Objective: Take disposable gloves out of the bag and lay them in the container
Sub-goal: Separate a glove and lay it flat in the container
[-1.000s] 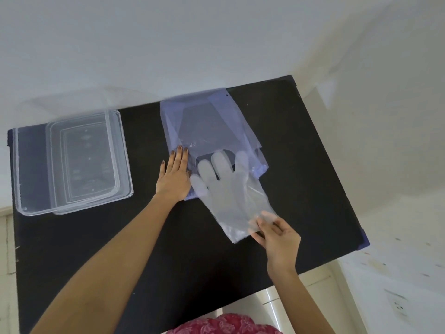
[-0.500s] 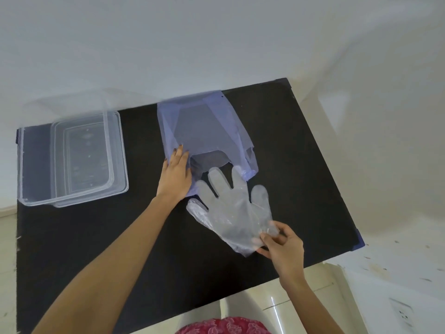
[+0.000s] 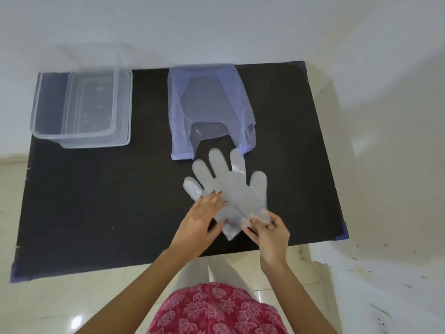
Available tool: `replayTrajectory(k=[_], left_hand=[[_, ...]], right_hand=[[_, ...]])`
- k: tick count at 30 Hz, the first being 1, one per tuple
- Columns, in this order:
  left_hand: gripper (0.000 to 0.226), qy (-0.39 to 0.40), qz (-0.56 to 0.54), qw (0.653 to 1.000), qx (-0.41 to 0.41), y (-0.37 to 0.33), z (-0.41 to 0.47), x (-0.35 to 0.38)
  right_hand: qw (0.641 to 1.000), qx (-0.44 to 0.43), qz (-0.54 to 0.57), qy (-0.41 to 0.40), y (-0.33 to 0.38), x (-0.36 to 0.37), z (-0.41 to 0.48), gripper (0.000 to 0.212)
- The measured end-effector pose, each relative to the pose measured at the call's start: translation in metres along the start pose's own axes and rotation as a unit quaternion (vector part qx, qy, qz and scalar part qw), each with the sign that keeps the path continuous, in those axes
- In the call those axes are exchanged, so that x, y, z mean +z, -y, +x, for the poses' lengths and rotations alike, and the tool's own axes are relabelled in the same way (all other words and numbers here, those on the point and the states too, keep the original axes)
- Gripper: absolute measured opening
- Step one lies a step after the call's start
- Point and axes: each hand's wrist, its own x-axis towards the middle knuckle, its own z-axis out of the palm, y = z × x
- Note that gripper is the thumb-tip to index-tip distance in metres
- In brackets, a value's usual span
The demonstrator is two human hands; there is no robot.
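Lying across black table [image 3: 96, 213] below white wall, clear glove [image 3: 228, 189] just out of blue bag [image 3: 209, 104], well apart from container [image 3: 81, 109]; left hand [image 3: 199, 222] pressing fingers together on cuff, right hand [image 3: 269, 235] pinching cuff edge.

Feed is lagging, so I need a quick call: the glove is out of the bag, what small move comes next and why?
Probably lift the disposable glove and carry it left to the clear container. It lies flat on the black table, clear of the blue bag; the right hand pinches its cuff, the left hand rests on it, and the container looks empty.
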Motion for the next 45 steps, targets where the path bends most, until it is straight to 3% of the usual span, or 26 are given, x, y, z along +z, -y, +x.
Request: replayTrajectory(k=[4, 8, 11, 15, 20, 25, 27, 35, 41, 45], left_hand=[[0.06, -0.002, 0.029, 0.998, 0.048, -0.016, -0.018, 0.024], [0.053, -0.018, 0.067, 0.997, 0.027, -0.011, -0.022, 0.046], [0.043, -0.028, 0.093, 0.995, 0.024, -0.003, -0.025, 0.061], [0.036, -0.037, 0.107, 0.993, 0.025, -0.001, -0.032, 0.068], [0.036, -0.017, 0.104, 0.994, 0.011, 0.001, -0.043, 0.073], [0.037, -0.019, 0.085, 0.996, 0.03, 0.0, -0.048, 0.075], [0.033, -0.026, 0.071, 0.996, 0.038, 0.001, -0.049, 0.076], [0.019, -0.043, 0.026, 0.998, 0.023, -0.008, -0.052, 0.078], [0.011, -0.056, -0.01, 0.996, -0.062, -0.019, -0.048, 0.076], [0.017, -0.064, -0.095, 0.98, -0.164, -0.03, -0.042, 0.065]], right_hand=[[0.999, 0.02, 0.014, 0.022, -0.004, -0.004, 0.0, 0.029], [0.999, 0.013, 0.002, 0.032, -0.008, -0.009, 0.005, 0.028], [0.995, -0.031, -0.096, 0.002, -0.012, -0.019, 0.017, 0.027], [0.96, -0.111, -0.257, -0.013, -0.013, -0.035, 0.022, 0.026], [0.854, -0.234, -0.466, 0.0, -0.011, -0.047, 0.02, 0.042], [0.722, -0.294, -0.611, 0.138, -0.015, -0.05, 0.029, 0.045], [0.699, -0.291, -0.634, 0.159, -0.018, -0.052, 0.03, 0.047], [0.715, -0.294, -0.612, 0.167, -0.021, -0.06, 0.034, 0.05], [0.731, -0.287, -0.597, 0.162, -0.022, -0.061, 0.036, 0.048], [0.761, -0.276, -0.562, 0.171, -0.018, -0.061, 0.034, 0.044]])
